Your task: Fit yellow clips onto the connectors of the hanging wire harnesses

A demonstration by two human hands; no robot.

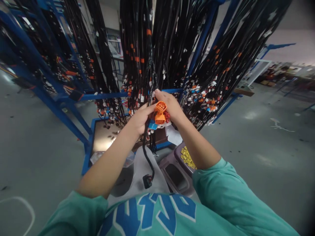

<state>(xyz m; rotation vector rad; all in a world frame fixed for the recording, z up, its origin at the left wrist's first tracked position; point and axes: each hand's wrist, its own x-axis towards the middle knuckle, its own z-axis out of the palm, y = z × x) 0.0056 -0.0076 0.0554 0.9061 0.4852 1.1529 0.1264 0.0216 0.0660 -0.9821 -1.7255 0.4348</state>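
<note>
An orange connector [160,112] with several square sockets sits between both my hands, just below the hanging wire harnesses [159,52]. My right hand [169,104] is closed around its right side and top. My left hand [140,118] pinches its left side, fingers pressed to it. A small blue connector [152,125] hangs just under the orange one. A black cable [147,154] drops from my hands to a black plug [147,181] near my waist.
Dense bundles of black harnesses with orange and white tags hang from a blue metal rack [73,118] in front of me. A purple-grey bin [177,170] with small yellow parts [187,158] sits at my waist. Grey concrete floor lies left and right.
</note>
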